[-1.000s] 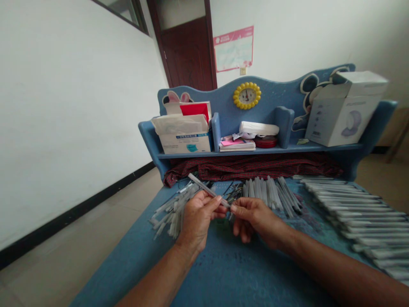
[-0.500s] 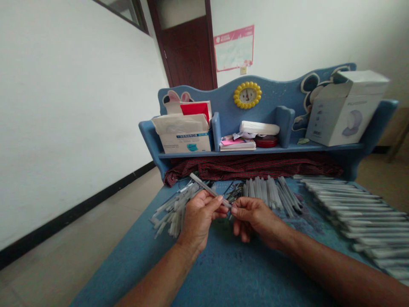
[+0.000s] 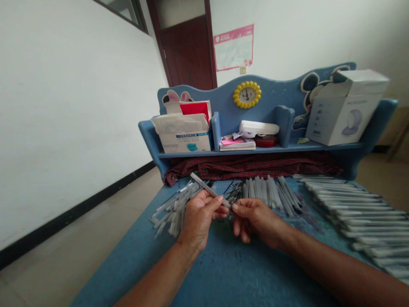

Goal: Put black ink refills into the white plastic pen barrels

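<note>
My left hand (image 3: pixel 200 217) is closed around a translucent, pale grey pen barrel (image 3: pixel 204 185), which slants up to the left. At the barrel's lower right end, the thumb and forefinger of my right hand (image 3: pixel 252 217) pinch together; whether a smaller part sits between them is hidden. Left of my hands lies a loose heap of similar pen barrels (image 3: pixel 174 211). Thin dark pen refills (image 3: pixel 234 192) lie just beyond my fingers. Behind my right hand is a bunch of grey pen barrels (image 3: pixel 263 189). A long row of pens (image 3: pixel 361 213) covers the table's right side.
The blue tabletop (image 3: pixel 223 273) carries a blue shelf (image 3: pixel 188 154) along its back edge. A mask box (image 3: pixel 188 143), papers (image 3: pixel 238 146), a red round case (image 3: pixel 266 141) and a white carton (image 3: pixel 347 111) stand on it. Checkered cloth (image 3: pixel 252 167) is bunched beneath.
Almost nothing differs. My hands keep the same grip on the pen barrel, with only a very slight shift of the right fingers at its lower end.
</note>
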